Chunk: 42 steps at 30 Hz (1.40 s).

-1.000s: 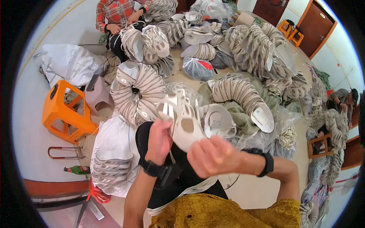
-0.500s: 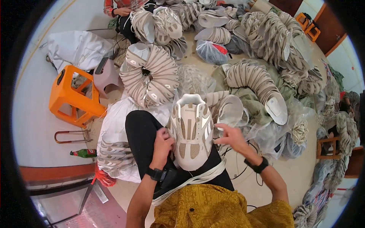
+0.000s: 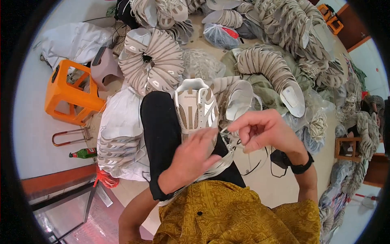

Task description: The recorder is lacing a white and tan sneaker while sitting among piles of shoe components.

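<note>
A beige and white shoe upper (image 3: 191,107) stands over my thighs, its heel collar pointing away from me. My left hand (image 3: 191,160) is over its toe end, fingers stretched out and slightly blurred, thumb apart. Just right of the upper, my right hand (image 3: 264,128) pinches a pale shoelace whose short end shows by the fingertips. A bundle of pale laces (image 3: 213,164) lies across my lap, partly covered by my left hand.
Stacked shoe uppers curl in a ring (image 3: 152,61) ahead and in a long row (image 3: 268,67) to the right. At left stand an orange stool (image 3: 55,97) and a grey stool (image 3: 106,67). A green bottle (image 3: 84,153) lies near a white sack (image 3: 115,110).
My left hand has moved from the upper's left side across its toe. My right hand has come up with a lace pinched in its fingers. The view has tilted downward.
</note>
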### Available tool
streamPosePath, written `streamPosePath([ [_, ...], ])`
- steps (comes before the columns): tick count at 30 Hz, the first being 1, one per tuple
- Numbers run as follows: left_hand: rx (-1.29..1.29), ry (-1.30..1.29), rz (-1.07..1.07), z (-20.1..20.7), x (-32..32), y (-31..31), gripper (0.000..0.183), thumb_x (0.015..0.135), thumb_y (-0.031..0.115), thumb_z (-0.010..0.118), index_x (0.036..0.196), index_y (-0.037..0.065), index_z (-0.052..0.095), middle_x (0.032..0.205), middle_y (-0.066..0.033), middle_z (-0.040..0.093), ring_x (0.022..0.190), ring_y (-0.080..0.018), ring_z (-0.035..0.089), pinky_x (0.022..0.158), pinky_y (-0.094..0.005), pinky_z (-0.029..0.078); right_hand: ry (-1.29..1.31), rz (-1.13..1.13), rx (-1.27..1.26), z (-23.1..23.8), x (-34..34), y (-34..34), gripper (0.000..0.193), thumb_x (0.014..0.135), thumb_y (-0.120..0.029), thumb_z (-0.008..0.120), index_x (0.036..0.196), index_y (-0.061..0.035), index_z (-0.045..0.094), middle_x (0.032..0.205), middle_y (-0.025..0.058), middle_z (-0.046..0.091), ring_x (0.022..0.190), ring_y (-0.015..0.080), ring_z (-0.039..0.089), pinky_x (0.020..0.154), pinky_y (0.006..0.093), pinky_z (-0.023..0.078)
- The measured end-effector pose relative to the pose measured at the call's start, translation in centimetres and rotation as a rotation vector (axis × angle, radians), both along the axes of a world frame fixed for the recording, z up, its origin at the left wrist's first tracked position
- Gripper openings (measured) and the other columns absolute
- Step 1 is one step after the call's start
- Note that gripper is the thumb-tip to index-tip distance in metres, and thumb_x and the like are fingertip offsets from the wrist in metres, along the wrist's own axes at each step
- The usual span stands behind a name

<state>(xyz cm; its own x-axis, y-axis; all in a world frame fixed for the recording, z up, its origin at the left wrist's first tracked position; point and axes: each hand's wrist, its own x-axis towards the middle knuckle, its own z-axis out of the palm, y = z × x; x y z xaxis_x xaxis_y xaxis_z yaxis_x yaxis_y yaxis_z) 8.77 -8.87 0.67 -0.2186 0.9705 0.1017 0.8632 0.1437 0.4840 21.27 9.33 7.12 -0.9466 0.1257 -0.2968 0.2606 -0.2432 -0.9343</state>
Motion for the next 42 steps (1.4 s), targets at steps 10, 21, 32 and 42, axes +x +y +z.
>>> streamPosePath([
  [10,-0.207,-1.099,0.104,6.8,-2.5,-1.3,0.016,0.085,0.012,0.049,0.093,0.003,0.060,0.059,-0.0007,0.052,0.049,-0.0032,0.048,0.042,-0.0181,0.039,0.437,-0.256,0.513,3.8,3.3,5.0,0.035,0.053,0.006,0.069,0.087,0.0013,0.062,0.069,0.0011,0.054,0.058,0.0055,0.048,0.051,0.0166,0.036],
  [21,-0.171,-0.569,0.369,8.9,-12.0,-6.9,0.016,0.082,0.010,0.047,0.084,0.000,0.059,0.061,-0.0011,0.054,0.057,-0.0052,0.048,0.051,-0.0197,0.040,-0.026,-0.851,0.719,-4.7,22.0,20.7,0.032,0.069,-0.001,0.055,0.101,0.0022,0.057,0.067,-0.0020,0.048,0.049,0.0030,0.034,0.045,0.0172,0.025],
  [32,-0.360,-0.683,0.393,6.1,-14.9,-7.2,0.021,0.082,0.017,0.050,0.076,-0.001,0.060,0.054,-0.0008,0.049,0.049,-0.0074,0.047,0.047,-0.0204,0.038,-0.427,-0.888,1.070,-17.7,38.2,30.2,0.020,0.073,-0.006,0.057,0.091,0.0019,0.059,0.060,0.0008,0.053,0.049,0.0079,0.047,0.045,0.0228,0.035],
  [42,-0.340,-1.321,0.325,2.0,-10.3,-6.0,0.026,0.087,0.024,0.045,0.083,0.001,0.055,0.051,0.0022,0.043,0.039,-0.0038,0.032,0.036,-0.0182,0.025,-0.810,-0.679,1.824,-14.4,47.9,28.4,0.010,0.071,0.000,0.050,0.070,-0.0038,0.058,0.068,0.0168,0.056,0.060,0.0301,0.054,0.052,0.0361,0.040],
])
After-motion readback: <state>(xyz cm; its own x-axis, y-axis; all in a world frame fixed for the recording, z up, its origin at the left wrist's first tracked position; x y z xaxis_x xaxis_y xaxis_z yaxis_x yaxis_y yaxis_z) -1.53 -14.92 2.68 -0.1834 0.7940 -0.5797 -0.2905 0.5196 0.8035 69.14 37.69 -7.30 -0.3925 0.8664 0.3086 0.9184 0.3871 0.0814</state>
